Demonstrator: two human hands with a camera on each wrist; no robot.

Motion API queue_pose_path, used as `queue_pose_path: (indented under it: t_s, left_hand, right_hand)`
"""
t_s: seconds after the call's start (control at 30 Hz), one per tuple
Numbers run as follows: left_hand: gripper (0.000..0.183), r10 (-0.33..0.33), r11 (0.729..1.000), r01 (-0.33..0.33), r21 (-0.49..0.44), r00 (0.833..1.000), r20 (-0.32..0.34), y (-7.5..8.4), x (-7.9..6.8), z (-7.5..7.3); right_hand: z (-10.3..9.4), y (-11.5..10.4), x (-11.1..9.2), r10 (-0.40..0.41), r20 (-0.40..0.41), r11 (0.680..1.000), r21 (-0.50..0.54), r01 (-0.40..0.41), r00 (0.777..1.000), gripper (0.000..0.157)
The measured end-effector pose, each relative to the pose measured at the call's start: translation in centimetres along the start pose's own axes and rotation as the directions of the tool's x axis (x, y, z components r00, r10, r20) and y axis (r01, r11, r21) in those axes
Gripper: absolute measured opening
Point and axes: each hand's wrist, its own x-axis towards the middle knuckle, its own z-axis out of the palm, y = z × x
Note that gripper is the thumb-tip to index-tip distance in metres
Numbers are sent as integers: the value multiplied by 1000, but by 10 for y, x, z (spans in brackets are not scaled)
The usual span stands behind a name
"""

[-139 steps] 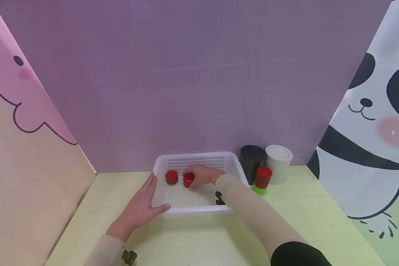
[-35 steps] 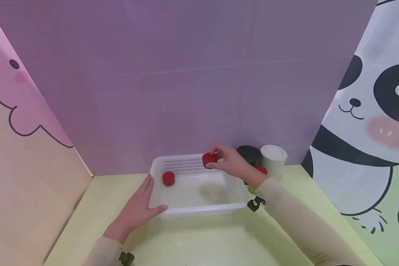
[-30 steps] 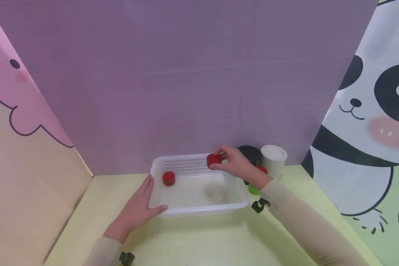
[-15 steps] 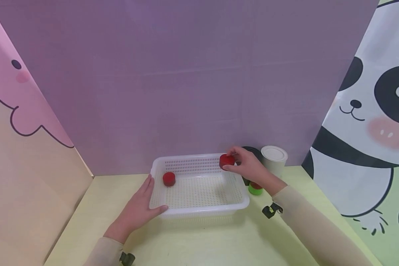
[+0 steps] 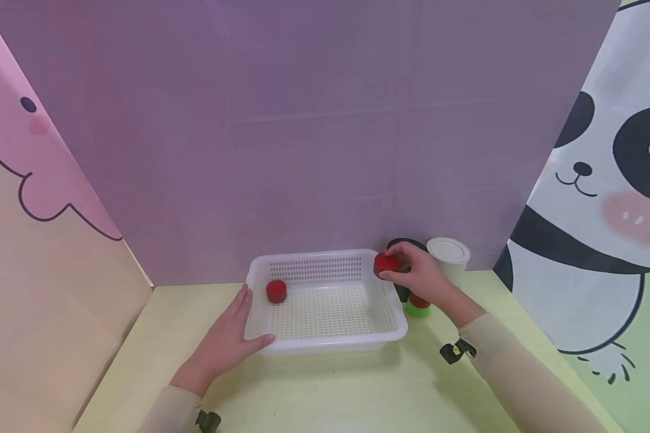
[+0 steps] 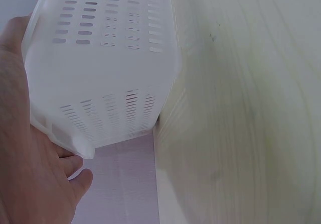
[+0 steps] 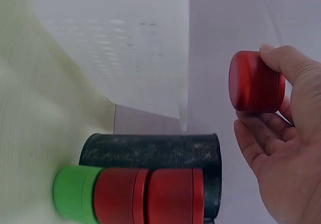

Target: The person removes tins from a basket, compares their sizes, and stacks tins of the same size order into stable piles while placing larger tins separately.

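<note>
My right hand [image 5: 419, 276] pinches a small round red tin [image 5: 384, 264] between thumb and fingers. It holds the tin above the right back corner of a white slotted plastic basket [image 5: 325, 344]. In the right wrist view the red tin [image 7: 256, 82] is apart from both the basket and the stack below. My left hand [image 5: 222, 337] rests on the basket's left front corner, with fingers straight along the left side and thumb on the front rim. Another red tin [image 5: 276, 291] sits inside the basket at the left.
Right of the basket stands a stack of tins, a green tin [image 7: 75, 194] at the bottom and two red tins [image 7: 173, 196] above. A black canister [image 7: 150, 151] is behind the stack. A white canister [image 5: 449, 258] stands farther right. Purple cloth [image 5: 303, 150] hangs behind the table.
My right hand gripped the second red tin inside the basket, lifted it out and carried it rightward to the basket's right back corner. My left hand has stayed on the basket.
</note>
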Motion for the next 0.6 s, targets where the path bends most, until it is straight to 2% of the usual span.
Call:
queue_pose_path:
  t_s: [0.43, 0.6]
  left_hand:
    - [125, -1, 1000, 1, -1, 1000, 1, 1, 0, -1]
    - [124, -5, 1000, 5, 0, 1000, 4, 1, 0, -1]
  right_hand:
    - [-24, 16, -16, 41, -45, 998, -51, -43, 998, 53]
    - [-32, 21, -21, 60, -59, 997, -35, -62, 996, 56]
